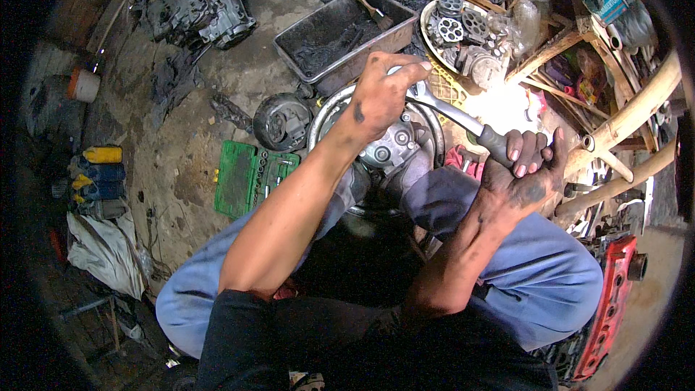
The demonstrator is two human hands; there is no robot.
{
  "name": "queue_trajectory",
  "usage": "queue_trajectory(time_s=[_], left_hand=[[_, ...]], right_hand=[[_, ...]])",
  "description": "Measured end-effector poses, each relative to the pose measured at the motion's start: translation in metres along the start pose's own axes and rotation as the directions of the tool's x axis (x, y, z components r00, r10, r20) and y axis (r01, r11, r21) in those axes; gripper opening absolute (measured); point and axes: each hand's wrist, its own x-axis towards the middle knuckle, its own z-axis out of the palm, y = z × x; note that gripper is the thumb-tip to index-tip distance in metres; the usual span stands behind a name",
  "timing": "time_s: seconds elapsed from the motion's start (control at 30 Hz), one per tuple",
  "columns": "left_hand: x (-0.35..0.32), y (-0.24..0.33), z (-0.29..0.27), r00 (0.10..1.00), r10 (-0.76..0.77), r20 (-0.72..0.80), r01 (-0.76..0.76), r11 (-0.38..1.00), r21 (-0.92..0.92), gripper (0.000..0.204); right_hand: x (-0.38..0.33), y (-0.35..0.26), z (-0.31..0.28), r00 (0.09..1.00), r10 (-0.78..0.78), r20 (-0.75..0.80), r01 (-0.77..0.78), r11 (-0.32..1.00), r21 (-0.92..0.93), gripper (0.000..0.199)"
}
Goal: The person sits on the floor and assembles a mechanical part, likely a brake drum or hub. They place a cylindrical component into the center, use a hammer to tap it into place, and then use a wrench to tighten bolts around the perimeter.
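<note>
Both of my hands are on a ratchet wrench (455,114) with a chrome shaft and a dark grip. My left hand (380,94) is closed over its head end, fingers bent round the top. Farther right, my right hand (525,174) wraps the dark handle, with one digit sticking out. Below the wrench, between my shins, a cast metal part (391,150) with round bolt heads sits in a round metal rim (436,122). My left hand and forearm hide part of it, and I cannot see whether the wrench's head touches a bolt.
An open green socket case (235,177) lies left of the rim, beside a round dark housing (282,122). Beyond are a black tray (293,36) with a brush (373,11) and a basin (426,18) of metal parts. Wooden poles (630,112) stand right, near a red engine cover (604,308).
</note>
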Motion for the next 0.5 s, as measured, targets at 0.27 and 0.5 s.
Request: queue_trajectory(time_s=[0.27,0.5], left_hand=[[-0.009,-0.011,-0.007,0.879,0.476,0.026,-0.441,0.79,0.426,0.019],[-0.012,-0.012,-0.01,0.888,0.458,0.035,-0.429,0.799,0.421,0.023]], right_hand=[[0.008,-0.004,-0.002,0.995,0.075,0.064,-0.073,0.997,-0.033,0.032],[0.017,-0.003,-0.004,0.983,0.133,0.124,-0.132,0.991,-0.018,0.034]])
